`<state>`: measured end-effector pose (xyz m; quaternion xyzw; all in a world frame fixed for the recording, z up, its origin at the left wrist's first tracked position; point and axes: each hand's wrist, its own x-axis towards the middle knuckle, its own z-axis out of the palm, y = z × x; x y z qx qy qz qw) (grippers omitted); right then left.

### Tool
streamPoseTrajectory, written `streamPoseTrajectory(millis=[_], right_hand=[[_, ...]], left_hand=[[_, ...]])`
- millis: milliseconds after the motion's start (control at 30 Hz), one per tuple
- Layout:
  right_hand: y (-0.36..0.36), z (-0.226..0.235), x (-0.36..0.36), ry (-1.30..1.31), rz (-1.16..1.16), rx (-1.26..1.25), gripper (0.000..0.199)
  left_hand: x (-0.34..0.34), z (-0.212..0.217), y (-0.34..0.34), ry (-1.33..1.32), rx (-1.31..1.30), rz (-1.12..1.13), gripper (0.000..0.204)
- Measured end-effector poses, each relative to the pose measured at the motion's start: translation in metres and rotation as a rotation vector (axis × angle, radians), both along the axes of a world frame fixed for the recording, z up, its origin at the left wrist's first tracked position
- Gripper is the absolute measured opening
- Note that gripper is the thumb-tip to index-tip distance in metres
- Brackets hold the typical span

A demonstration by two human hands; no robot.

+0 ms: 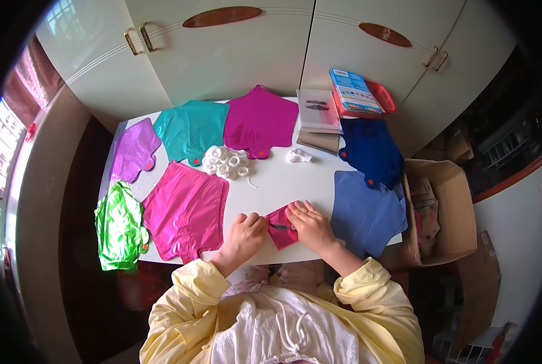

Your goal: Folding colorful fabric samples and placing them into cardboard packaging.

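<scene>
A small, folded dark pink foil balloon lies at the table's near edge between my hands, with a dark strip across its middle. My left hand is closed, its thumb and forefinger pinching the left edge of the folded balloon. Across the right part of the balloon my right hand presses with fingers bent together, hiding that side. Just left of my left hand a flat pink foil balloon is spread out. To the right of my right hand lies a flat blue-grey foil balloon.
White ribbon rolls lie heaped mid-table, a small white bundle to their right. Purple, teal, magenta, green and navy balloons rim the table. A cardboard box stands right.
</scene>
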<state>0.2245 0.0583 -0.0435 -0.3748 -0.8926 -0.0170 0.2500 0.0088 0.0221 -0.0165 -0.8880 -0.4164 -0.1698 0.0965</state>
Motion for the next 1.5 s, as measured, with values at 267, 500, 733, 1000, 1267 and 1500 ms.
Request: streamPoseTrajectory(millis=[267, 500, 733, 1000, 1267, 1500], right_hand=[[-0.003, -0.006, 0.002, 0.089, -0.009, -0.022, 0.027], [-0.006, -0.007, 0.003, 0.08, -0.014, -0.026, 0.029], [-0.011, 0.001, 0.007, 0.072, -0.018, -0.093, 0.035], [-0.013, 0.009, 0.008, 0.028, 0.008, -0.041, 0.037], [-0.01, 0.003, 0.002, 0.073, -0.038, -0.095, 0.032], [-0.013, 0.016, -0.007, 0.088, -0.021, -0.034, 0.024]], left_hand=[[0.02, 0.02, -0.015, -0.152, -0.153, 0.067, 0.056], [0.046, -0.016, -0.02, -0.144, -0.194, 0.132, 0.064], [0.032, -0.005, -0.013, -0.059, -0.28, 0.062, 0.061], [0.022, 0.001, -0.01, 0.01, -0.37, 0.036, 0.063], [0.025, -0.007, -0.008, -0.025, -0.343, 0.129, 0.053], [0.016, -0.001, -0.009, -0.023, -0.244, 0.229, 0.053]])
